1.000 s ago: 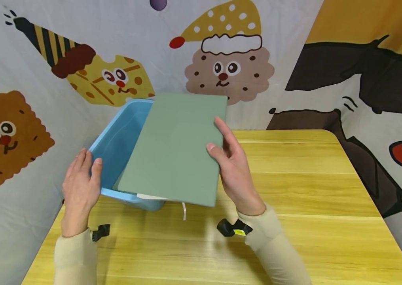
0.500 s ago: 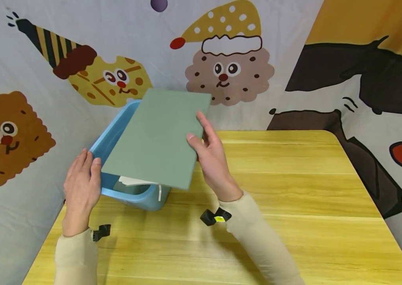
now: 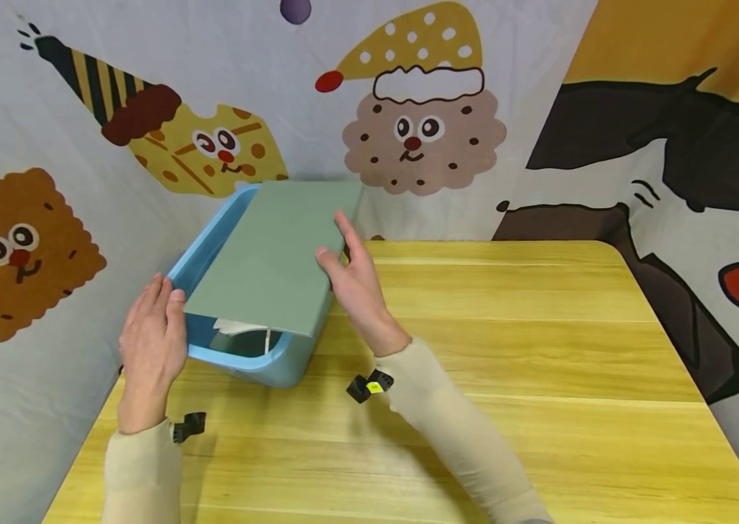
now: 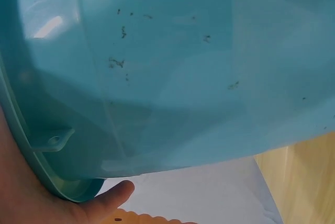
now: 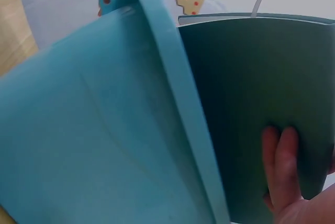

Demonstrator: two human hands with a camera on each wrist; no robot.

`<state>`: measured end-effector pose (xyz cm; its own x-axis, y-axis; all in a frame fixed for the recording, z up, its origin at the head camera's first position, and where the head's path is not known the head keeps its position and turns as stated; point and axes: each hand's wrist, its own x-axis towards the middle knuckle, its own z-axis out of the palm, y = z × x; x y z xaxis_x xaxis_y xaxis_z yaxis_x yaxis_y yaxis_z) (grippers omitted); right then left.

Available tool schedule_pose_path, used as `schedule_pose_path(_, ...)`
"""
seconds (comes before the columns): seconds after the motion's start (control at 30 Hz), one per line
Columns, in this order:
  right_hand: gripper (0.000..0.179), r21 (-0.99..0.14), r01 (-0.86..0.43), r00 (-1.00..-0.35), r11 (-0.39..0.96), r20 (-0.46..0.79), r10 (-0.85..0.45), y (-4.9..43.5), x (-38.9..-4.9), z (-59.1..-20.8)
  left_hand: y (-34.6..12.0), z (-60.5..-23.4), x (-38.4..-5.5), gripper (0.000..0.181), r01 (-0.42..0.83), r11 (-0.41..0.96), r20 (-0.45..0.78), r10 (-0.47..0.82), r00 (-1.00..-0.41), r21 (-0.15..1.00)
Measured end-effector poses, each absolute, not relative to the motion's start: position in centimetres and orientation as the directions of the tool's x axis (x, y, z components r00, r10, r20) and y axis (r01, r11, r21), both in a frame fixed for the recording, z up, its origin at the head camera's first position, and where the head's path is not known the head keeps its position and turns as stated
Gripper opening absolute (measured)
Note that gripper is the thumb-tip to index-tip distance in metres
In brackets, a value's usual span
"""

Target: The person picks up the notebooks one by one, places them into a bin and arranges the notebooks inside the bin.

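Note:
A green hardcover notebook [image 3: 271,255] with a white ribbon lies slanted over the top of a light blue plastic bin [image 3: 284,367]. My right hand [image 3: 359,287] grips the notebook's right edge, thumb on the upper cover. In the right wrist view its fingers [image 5: 285,161] press the lower cover. My left hand [image 3: 153,320] holds the bin's near left corner, thumb over the rim; one finger [image 4: 112,195] reaches outside the wall. Under the notebook's near edge, white pages and a dark green surface [image 3: 253,344] show inside the bin; the rest of the inside is hidden.
The bin stands at the left of a yellow wood-grain table [image 3: 507,364]. Behind it hangs a white cloth [image 3: 313,138] printed with cartoon figures, close to the bin's far end. A small black wrist camera [image 3: 371,386] sits at the right cuff.
My right hand has carried the notebook leftward and lowered it over the bin. The near part of the bin's inside has come into view. The left hand keeps its place on the corner.

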<state>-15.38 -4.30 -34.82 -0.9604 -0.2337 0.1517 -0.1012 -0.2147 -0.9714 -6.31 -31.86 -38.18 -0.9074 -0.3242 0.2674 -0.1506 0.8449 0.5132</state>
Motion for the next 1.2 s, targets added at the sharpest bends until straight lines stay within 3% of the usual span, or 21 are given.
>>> schedule_pose_path(0.27, 0.066, -0.989, -0.112, -0.965, -0.094, 0.130, -0.226, -5.8, -16.2, -35.4, -31.8, -38.4, -6.2, 0.085, -0.139, 0.827, 0.274, -0.333, -0.902, 0.545)
schedule_pose_path(1.2, 0.067, -0.995, -0.091, -0.916, 0.029, 0.072, -0.394, -9.9, -16.1, -34.6, -31.9, -38.7, -6.2, 0.089, -0.117, 0.845, 0.309, -0.315, -0.897, 0.521)
